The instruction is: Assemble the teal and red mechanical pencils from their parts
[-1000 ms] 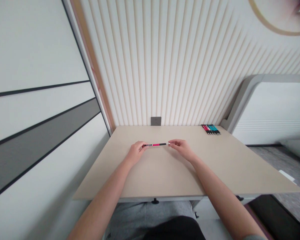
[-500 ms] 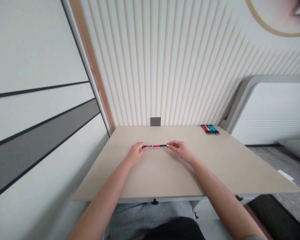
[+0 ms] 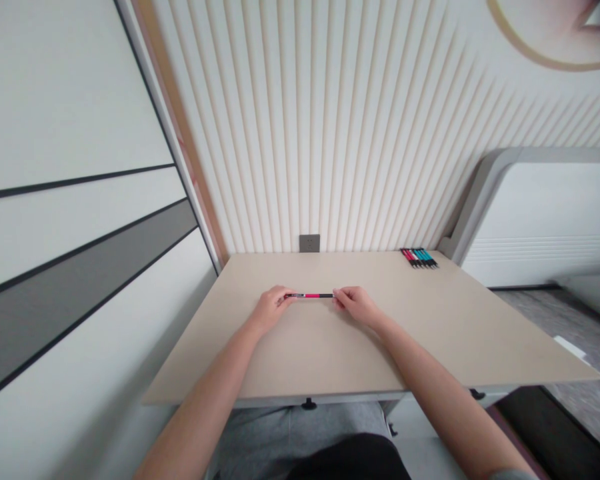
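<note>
A red and black pen (image 3: 312, 295) lies level between my two hands, just over the middle of the desk. My left hand (image 3: 276, 301) pinches its black left end between thumb and fingers. At the pen's right tip, the fingers of my right hand (image 3: 349, 301) are closed around the end and hide the tip. Several red and teal pens with black ends (image 3: 420, 258) lie side by side at the desk's back right.
The beige desk (image 3: 310, 360) stands against a ribbed wall with a dark socket (image 3: 309, 243). A white and grey cabinet (image 3: 80, 300) rises on the left. To the right is a white headboard (image 3: 545, 227).
My right hand's fingers have closed further over the pen's right tip, which showed before. The view has shifted slightly, while my left hand keeps its hold.
</note>
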`<state>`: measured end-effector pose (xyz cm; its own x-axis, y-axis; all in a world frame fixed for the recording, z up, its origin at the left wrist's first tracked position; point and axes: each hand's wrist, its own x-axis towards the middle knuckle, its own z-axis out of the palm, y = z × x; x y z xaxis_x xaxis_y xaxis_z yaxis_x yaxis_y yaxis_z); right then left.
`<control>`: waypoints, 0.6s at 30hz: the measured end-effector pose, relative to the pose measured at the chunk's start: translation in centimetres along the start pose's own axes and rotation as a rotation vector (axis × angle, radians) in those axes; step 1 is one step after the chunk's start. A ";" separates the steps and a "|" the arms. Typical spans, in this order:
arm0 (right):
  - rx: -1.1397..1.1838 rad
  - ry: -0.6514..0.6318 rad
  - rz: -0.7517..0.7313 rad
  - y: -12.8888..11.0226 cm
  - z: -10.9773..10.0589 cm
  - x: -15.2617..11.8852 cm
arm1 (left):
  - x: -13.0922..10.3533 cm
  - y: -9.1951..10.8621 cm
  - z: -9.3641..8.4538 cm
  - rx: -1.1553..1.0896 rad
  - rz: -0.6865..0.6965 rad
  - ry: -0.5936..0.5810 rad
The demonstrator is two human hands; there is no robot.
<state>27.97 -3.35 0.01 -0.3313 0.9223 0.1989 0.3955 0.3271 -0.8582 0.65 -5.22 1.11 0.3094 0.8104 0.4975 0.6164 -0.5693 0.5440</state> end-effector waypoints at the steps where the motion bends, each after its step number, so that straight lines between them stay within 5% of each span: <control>1: -0.013 0.009 0.002 0.0 0.1 0.0 | 0.0 0.0 0.0 0.002 0.000 0.002; 8: -0.022 0.102 -0.153 -0.7 -0.4 0.0 | 0.1 -0.2 0.1 0.022 -0.022 0.039; 18: -0.134 0.009 -0.037 -0.3 0.1 -0.1 | 0.1 0.2 0.0 0.009 0.069 0.013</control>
<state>27.79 -3.57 0.18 -0.3399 0.9109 0.2339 0.4943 0.3846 -0.7796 0.73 -5.27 1.25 0.3423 0.7676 0.5419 0.6004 -0.6223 0.5022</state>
